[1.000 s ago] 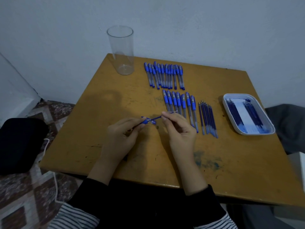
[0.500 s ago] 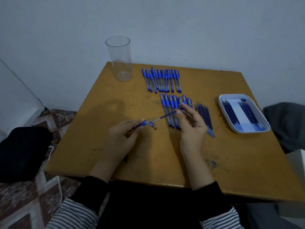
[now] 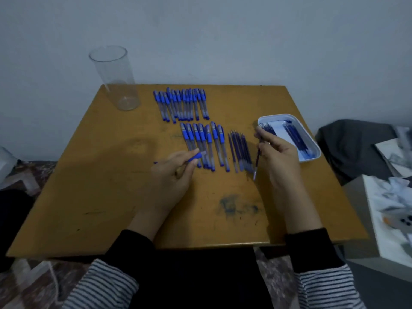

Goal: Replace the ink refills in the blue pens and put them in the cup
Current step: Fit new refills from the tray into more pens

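Pinching a thin refill (image 3: 256,162) in curled fingers, the right hand (image 3: 278,157) hangs with the loose refills (image 3: 239,150) just to its left, probably to drop it there. The left hand (image 3: 174,172) grips the pen barrel (image 3: 196,156), ready for a fresh one. The cup (image 3: 116,81) stands well beyond it, penless.

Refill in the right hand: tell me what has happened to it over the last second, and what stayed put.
The right hand has drawn the refill fully out of the pen barrel and carried it rightward, beside the loose refills. The left hand still grips the barrel. The cup, the far row of pens, the near row of pens and the tray have not moved.
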